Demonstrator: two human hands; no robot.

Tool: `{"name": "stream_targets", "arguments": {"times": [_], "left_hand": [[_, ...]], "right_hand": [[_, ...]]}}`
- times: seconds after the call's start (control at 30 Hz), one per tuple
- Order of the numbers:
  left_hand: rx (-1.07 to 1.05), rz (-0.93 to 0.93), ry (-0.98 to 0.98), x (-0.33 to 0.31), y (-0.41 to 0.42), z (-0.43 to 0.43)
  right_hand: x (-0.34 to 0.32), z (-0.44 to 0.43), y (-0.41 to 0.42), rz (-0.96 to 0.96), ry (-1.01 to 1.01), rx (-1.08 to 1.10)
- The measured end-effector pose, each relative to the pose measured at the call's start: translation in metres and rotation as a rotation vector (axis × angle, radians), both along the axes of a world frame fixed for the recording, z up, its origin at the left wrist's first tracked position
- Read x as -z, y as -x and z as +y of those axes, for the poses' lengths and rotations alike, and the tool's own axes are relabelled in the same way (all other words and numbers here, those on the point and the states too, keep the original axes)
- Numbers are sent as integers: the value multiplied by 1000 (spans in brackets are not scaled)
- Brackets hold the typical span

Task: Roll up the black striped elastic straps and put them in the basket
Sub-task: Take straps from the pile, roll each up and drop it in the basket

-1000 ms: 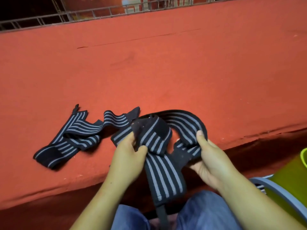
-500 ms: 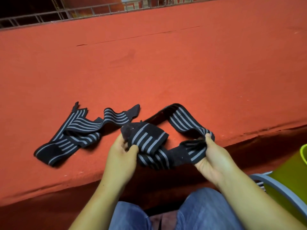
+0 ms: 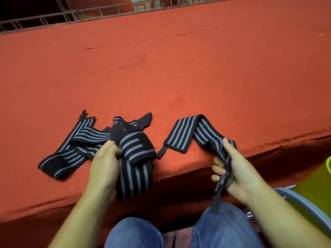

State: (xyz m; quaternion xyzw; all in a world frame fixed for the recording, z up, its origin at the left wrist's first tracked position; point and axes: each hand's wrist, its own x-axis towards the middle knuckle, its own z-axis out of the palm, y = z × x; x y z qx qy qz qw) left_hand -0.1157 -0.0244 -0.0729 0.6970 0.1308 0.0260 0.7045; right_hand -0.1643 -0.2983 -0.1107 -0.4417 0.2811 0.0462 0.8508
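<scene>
Pulled apart since half a second ago: tangled bundle now split between hands.
Left hand (image 3: 104,163) gripping folded black grey-striped elastic strap (image 3: 137,149) at red felt ledge (image 3: 179,77) edge; right hand (image 3: 240,176) clenching second strap (image 3: 186,133). Nothing rolled yet.

Bare forearms (image 3: 77,217), blue denim jeans (image 3: 136,233)

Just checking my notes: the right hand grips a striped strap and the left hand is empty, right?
No. The head view shows the left hand also gripping a striped strap; the right hand does grip a second strap, as you said.
</scene>
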Motion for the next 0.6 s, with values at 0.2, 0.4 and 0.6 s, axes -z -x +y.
{"name": "stream_targets", "arguments": {"times": [0.2,0.4,0.6], "left_hand": [[154,-34,64,-6,18,-23],[364,-127,-77,-17,34,-34],[420,-281,-296,-25,39,-32]], "right_hand": [[-25,36,14,-127,28,-184],[-29,52,15,-212,133,-193],[-36,51,18,-331,291,-237]]}}
